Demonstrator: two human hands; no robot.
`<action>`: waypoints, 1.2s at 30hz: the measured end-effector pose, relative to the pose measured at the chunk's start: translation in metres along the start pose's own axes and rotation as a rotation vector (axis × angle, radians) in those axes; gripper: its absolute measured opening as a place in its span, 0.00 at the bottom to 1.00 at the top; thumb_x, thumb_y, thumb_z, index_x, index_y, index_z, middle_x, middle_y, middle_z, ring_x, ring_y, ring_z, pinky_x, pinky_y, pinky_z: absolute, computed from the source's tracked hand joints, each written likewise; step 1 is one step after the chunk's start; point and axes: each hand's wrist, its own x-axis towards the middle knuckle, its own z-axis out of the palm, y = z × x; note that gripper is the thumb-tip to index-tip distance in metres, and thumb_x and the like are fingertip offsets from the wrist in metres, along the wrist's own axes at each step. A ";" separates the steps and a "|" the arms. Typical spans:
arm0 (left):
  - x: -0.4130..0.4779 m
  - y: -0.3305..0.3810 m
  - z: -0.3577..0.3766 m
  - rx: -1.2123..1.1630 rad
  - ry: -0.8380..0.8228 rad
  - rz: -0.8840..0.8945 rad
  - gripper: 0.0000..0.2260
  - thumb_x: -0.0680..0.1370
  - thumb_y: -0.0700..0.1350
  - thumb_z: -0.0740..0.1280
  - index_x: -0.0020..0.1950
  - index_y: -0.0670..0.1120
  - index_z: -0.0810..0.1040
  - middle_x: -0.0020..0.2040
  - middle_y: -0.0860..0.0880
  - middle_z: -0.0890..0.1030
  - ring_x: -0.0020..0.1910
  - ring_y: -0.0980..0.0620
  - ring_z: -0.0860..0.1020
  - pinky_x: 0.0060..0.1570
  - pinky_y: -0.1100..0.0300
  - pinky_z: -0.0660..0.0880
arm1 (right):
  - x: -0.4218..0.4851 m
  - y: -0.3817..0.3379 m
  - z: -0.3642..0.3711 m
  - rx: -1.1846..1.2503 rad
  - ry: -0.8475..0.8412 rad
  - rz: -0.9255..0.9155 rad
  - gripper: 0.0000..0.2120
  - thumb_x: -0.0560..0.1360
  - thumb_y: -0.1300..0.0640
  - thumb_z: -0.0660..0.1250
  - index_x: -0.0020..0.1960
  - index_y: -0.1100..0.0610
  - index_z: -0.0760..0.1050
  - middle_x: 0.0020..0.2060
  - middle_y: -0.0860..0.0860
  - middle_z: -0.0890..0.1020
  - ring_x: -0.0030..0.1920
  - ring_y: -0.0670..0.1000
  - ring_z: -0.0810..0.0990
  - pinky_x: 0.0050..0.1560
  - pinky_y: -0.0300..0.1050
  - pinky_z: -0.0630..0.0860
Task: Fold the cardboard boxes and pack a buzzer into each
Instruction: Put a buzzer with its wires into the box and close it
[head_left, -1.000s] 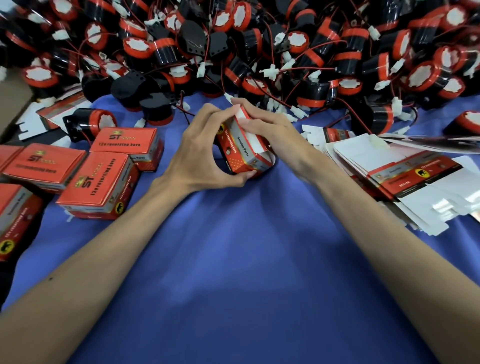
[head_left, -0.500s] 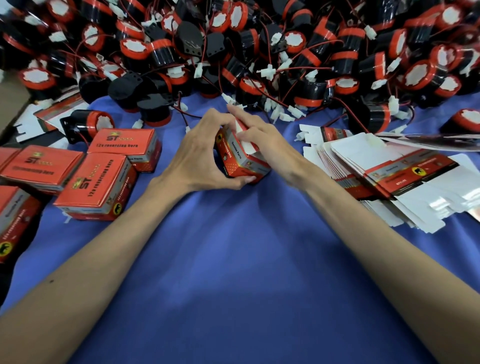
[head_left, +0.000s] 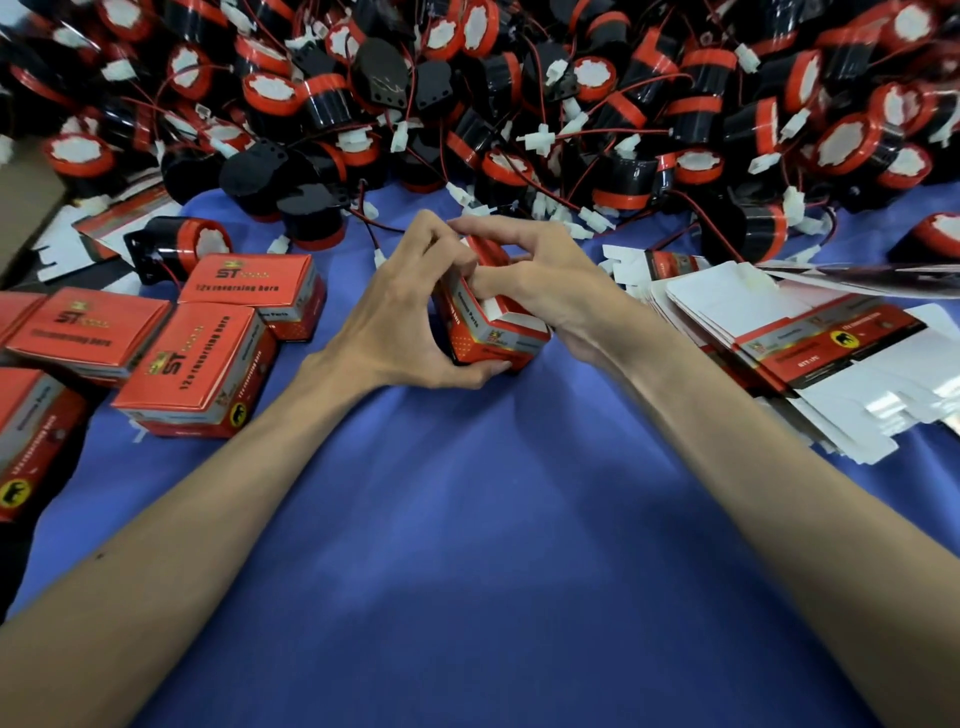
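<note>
**Closing a flap on the box in hand**

The small red cardboard box (head_left: 491, 325) is sitting at the centre of the blue-covered bench (head_left: 467, 545), tilted, with its white flap showing on top. The left hand (head_left: 400, 317) is cupping it from 9 o'clock, thumb under the near corner; the right hand (head_left: 540, 280) is pressing fingers (head_left: 485, 280) onto the flap from 3 o'clock. Both hands are closed on the box.

It is looking light and thin-walled, likely to crease if squeezed mid-panel, so holding by the edges and corners seems safest. Whether a buzzer is inside cannot be told.

Finished boxes (head_left: 197, 364) are lying at 9 o'clock, flat box blanks (head_left: 769, 332) at 3 o'clock. The heap of buzzers (head_left: 519, 93) is crowding 12 o'clock, its loose wires and white plugs (head_left: 540, 140) trailing close behind the hands and likely to snag.
</note>
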 end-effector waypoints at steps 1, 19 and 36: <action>0.000 -0.001 0.000 -0.002 0.008 0.001 0.28 0.61 0.58 0.75 0.50 0.45 0.66 0.47 0.37 0.71 0.47 0.46 0.70 0.37 0.48 0.74 | -0.001 0.000 0.000 -0.007 0.003 -0.001 0.25 0.71 0.68 0.66 0.66 0.55 0.75 0.56 0.55 0.81 0.55 0.53 0.81 0.58 0.51 0.79; -0.001 0.003 0.002 0.098 0.187 -0.214 0.34 0.62 0.57 0.76 0.56 0.35 0.69 0.51 0.45 0.70 0.45 0.55 0.69 0.39 0.56 0.72 | 0.000 0.015 0.017 -0.481 0.245 -0.294 0.20 0.81 0.47 0.59 0.70 0.52 0.70 0.68 0.50 0.72 0.69 0.48 0.69 0.69 0.42 0.63; 0.001 -0.003 0.002 0.100 0.093 -0.102 0.21 0.69 0.50 0.72 0.48 0.33 0.74 0.67 0.34 0.67 0.62 0.43 0.73 0.54 0.47 0.75 | -0.005 0.027 0.024 -0.059 0.235 -0.284 0.16 0.79 0.64 0.63 0.66 0.62 0.75 0.66 0.54 0.75 0.70 0.47 0.69 0.71 0.44 0.66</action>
